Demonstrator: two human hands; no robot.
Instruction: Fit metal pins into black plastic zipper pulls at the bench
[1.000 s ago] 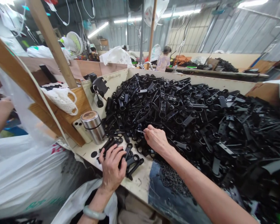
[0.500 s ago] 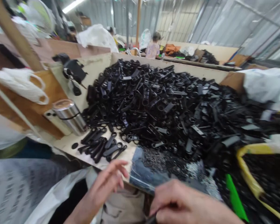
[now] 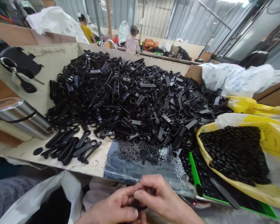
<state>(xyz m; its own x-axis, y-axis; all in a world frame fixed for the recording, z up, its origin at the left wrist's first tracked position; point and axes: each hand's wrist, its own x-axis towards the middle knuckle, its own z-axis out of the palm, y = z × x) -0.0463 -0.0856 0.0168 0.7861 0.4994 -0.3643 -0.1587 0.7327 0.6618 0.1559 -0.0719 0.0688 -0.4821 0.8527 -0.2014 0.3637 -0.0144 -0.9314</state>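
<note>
My left hand (image 3: 119, 203) and my right hand (image 3: 155, 194) meet at the bottom centre, fingers closed round a small black part (image 3: 138, 204), mostly hidden by the fingers. Just beyond them a dark mat (image 3: 123, 169) lies at the table's front edge. Small dark screws (image 3: 129, 151), tiny black pieces (image 3: 150, 154) and silver pins (image 3: 179, 168) are heaped on it. Left of the mat, several black handle-shaped parts (image 3: 71, 149) lie on the pale table (image 3: 95, 158). A large pile of black ring-ended parts (image 3: 130, 96) rises behind.
A steel flask (image 3: 25, 119) leans at the left. An open white bag (image 3: 71, 188) is at the lower left. On the right are a green tray (image 3: 194, 174) and a yellow-and-white bag (image 3: 276, 140) of black pieces. People (image 3: 132, 43) sit far behind.
The view has swung right. My left hand, open and apart before, has come together with my right hand around the dark part. More of the yellow bag and green tray shows.
</note>
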